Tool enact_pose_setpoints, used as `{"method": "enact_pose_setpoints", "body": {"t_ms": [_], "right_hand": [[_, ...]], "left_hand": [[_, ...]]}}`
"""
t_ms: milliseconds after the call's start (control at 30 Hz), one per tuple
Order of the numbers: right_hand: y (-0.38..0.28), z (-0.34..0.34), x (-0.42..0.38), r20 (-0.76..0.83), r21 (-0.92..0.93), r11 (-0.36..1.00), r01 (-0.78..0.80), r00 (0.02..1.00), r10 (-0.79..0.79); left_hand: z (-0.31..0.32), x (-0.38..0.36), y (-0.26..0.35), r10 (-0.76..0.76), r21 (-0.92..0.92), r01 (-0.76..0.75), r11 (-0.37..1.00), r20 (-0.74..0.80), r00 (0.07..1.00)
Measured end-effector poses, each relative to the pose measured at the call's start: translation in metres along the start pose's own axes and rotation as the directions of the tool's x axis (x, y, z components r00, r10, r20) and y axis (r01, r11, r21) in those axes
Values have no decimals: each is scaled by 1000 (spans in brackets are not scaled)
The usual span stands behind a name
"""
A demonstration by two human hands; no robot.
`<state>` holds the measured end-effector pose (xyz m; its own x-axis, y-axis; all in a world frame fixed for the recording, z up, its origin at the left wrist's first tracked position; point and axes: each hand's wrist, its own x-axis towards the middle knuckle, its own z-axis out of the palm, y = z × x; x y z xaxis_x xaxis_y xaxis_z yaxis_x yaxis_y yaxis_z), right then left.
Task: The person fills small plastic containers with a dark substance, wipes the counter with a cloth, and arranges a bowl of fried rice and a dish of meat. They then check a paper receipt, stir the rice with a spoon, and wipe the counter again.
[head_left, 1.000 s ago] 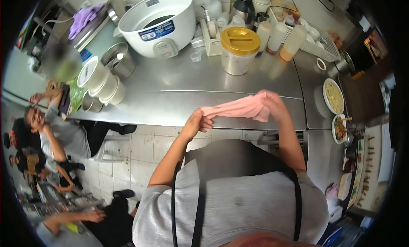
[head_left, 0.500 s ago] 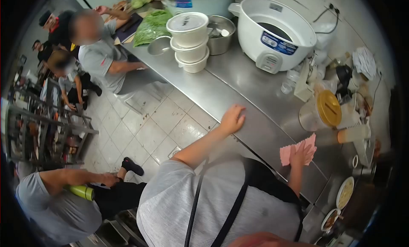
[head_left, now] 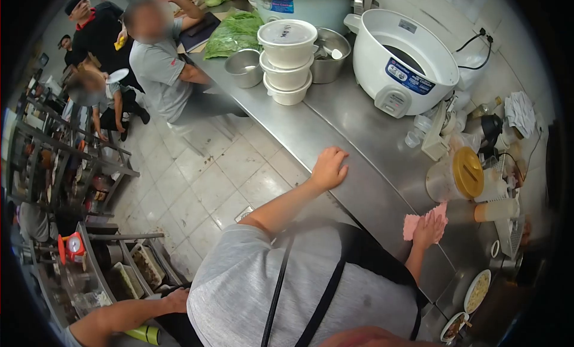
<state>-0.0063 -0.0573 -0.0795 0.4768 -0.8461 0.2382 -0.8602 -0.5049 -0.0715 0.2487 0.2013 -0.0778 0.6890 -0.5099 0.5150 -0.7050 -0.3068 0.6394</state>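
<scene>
A pink cloth (head_left: 409,226) lies on the steel counter (head_left: 382,197) at the right, with my right hand (head_left: 427,230) spread flat on top of it. My left hand (head_left: 329,169) rests at the counter's front edge, its fingers loosely bent and nothing visible in them. Just beyond the cloth stands a clear container with a yellow lid (head_left: 467,172). Farther along the counter are three stacked white lidded tubs (head_left: 287,45) and a large white rice cooker (head_left: 394,60), open at the top.
Metal bowls (head_left: 244,69) and bagged greens (head_left: 234,36) stand at the counter's far end. A person in grey (head_left: 156,66) sits beside it, others behind. Plates of food (head_left: 478,291) are at the lower right. Another person's arm (head_left: 128,317) shows at lower left, near shelving (head_left: 113,251).
The view has shifted, so the counter items sit lower and farther right. The person at lower left has moved down, mostly out of view. A standing person behind shows more fully.
</scene>
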Motion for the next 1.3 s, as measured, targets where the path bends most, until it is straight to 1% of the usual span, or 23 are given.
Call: {"method": "enact_pose_setpoints", "body": {"t_ms": [233,333,433,533,633,733,933,1133,1233,1300], "right_hand": [[-3,-5,-3,21,5,1000,-20,1000,20],[-2,-5,-3,-8,-22,999,33,999,-33],[1,0,-3,-8,-26,999,20,1000,-20],[-4,-7,-6,-19,-20,1000,19,1000,-20],[7,6,-4,-86,4,998,65,994,-64],[1,-3,-5,-60,14,999,49,997,-48],[-1,-4,-5,-60,29,999,30,998,-28],[4,0,-6,-109,6,998,65,992,-64],[3,0,-5,-85,8,999,35,996,-35],[2,0,-5,-90,-4,999,37,995,-37]], "left_hand": [[0,0,-1,-1,30,-1,1000,43,999],[0,0,-1,-12,12,11,1000,50,999],[4,-2,-4,5,29,-5,1000,25,1000],[3,-1,-3,-5,14,4,1000,49,999],[1,-1,0,-27,22,25,999,72,997],[3,-1,-2,-11,15,10,1000,69,998],[2,-2,-2,-4,33,2,999,74,997],[2,-2,-1,-6,58,2,998,80,997],[0,-1,1,-20,60,15,998,87,996],[1,-1,1,-13,46,10,999,60,998]]}}
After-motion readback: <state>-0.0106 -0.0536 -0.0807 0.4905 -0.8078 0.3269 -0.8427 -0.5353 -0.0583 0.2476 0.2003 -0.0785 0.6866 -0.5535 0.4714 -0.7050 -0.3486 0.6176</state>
